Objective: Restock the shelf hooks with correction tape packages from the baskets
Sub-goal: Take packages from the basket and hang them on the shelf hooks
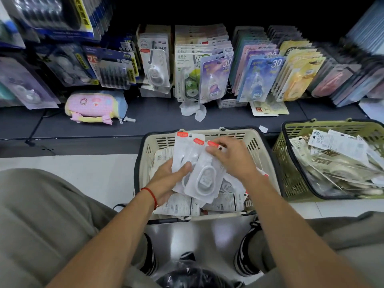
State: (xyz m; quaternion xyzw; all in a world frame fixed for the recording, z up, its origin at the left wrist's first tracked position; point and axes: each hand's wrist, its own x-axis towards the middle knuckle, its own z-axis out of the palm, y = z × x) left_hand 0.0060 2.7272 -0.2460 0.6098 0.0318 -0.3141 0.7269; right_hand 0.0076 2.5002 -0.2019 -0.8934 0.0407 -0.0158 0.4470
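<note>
Over the basket: white correction tape packs point(196, 163) sit fanned in both hands, above the cream basket point(252, 135).
Left hand point(170, 179): holds the bottom of the packs, thumb on top.
Right hand point(230, 156): pinches the red tops.
Hooks: the matching white packs on the shelf point(154, 61) hang well apart from the hands.
Danger: the packs look slippery and uneven, so one could slide out and fall back in.
Danger: if the holes don't line up, the hook may miss some.
Green basket point(291, 163): different packs, easy to mix up.

Bright overhead light on pale floor point(62, 163), dark shelf recess above, wide-angle bending at edges, corners blurred
</note>
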